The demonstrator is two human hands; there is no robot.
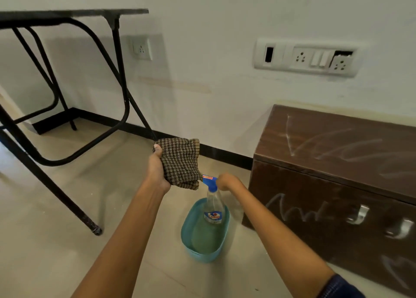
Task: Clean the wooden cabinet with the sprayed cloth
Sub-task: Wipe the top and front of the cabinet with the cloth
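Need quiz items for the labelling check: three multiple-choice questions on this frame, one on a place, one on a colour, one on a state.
1. Where is the blue tub?
A. on the folding table
B. on the floor beside the wooden cabinet
C. on the cabinet

2. What colour is the spray bottle nozzle?
A. blue
B. green
C. black

3. What does the left hand hold?
A. nothing
B. the bottle
C. the checked cloth

Key: 1 B, it sits on the tiles left of the cabinet. 2 A, blue head in the right hand. 3 C, fingers wrap the cloth.

A black folding table (67,18) stands left, a teal tub (191,248) on the floor, sockets (306,58) on the wall.
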